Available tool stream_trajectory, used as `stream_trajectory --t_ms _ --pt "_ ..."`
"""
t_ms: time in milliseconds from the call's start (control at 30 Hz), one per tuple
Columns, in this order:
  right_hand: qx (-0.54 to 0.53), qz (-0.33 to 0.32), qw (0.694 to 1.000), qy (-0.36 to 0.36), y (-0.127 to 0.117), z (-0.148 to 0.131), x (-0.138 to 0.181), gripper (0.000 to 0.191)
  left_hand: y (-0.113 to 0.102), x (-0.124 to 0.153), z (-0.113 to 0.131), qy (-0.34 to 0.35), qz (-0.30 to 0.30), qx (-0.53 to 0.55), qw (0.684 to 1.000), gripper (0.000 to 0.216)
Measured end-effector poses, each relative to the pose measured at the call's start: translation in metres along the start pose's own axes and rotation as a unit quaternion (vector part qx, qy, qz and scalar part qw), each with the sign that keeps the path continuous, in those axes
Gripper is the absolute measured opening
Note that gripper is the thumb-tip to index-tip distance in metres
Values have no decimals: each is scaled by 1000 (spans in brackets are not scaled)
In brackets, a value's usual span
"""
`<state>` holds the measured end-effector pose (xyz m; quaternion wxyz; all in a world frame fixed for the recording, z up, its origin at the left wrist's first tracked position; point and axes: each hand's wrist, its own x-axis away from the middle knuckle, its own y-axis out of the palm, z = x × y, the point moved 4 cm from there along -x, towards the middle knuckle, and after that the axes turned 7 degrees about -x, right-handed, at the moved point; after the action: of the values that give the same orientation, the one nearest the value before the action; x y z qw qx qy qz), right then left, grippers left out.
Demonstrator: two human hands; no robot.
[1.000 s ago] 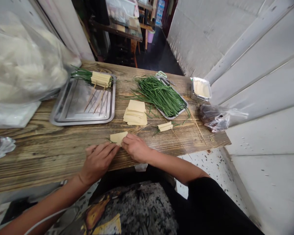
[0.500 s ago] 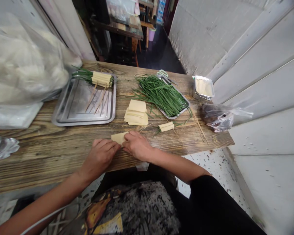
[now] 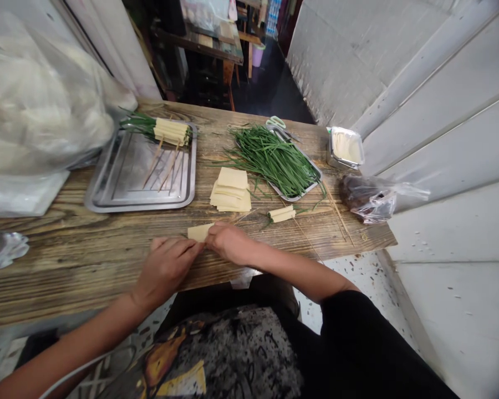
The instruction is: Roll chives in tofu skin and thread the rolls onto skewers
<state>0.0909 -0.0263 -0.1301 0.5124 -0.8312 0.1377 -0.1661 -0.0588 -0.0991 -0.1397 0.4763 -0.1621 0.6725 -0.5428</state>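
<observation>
A pale yellow tofu sheet (image 3: 198,231) lies near the table's front edge, its near side between my two hands. My left hand (image 3: 170,260) has its fingers closed on the left end of that near edge. Opposite it, my right hand (image 3: 228,242) pinches the right end and covers part of the sheet. Whatever is inside the fold is hidden by my fingers. Just beyond sits a stack of tofu sheets (image 3: 232,191). To the right, two finished rolls (image 3: 281,214) with green tips lie on a thin skewer. Chives (image 3: 274,160) fill a small metal tray behind.
At the left, a large metal tray (image 3: 102,194) holds skewered rolls (image 3: 172,132) with chives. Scissors (image 3: 276,122) lie behind the chives. Bamboo skewers (image 3: 338,213), a lidded container (image 3: 346,148) and a plastic bag of something dark (image 3: 363,197) are at the right; a bulky bag (image 3: 45,105) stands far left.
Both hands stay on the tofu sheet with only a slight shift of the fingers. The right hand has edged a little left. The view has moved slightly.
</observation>
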Motion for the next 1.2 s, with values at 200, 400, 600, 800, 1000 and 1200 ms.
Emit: stream_trajectory --t_ms 200,400,600,800,1000,1200 --pt "-33 -15 999 16 -13 0 -3 22 6 13 8 8 7 -58 998 27" --pt "-92 -29 995 32 -22 6 -4 20 12 11 5 17 -2 -49 999 26" --pt "-149 -3 987 56 -22 13 -1 13 11 3 2 31 -9 -46 998 25" --pt "-54 41 997 30 -18 3 5 15 3 -9 -3 30 -54 -26 998 25" --pt "38 75 996 6 -2 -9 8 25 4 -10 -5 -10 -74 -1 997 28" --pt "72 94 993 11 11 -14 12 28 11 -1 -5 -16 -78 -9 997 28"
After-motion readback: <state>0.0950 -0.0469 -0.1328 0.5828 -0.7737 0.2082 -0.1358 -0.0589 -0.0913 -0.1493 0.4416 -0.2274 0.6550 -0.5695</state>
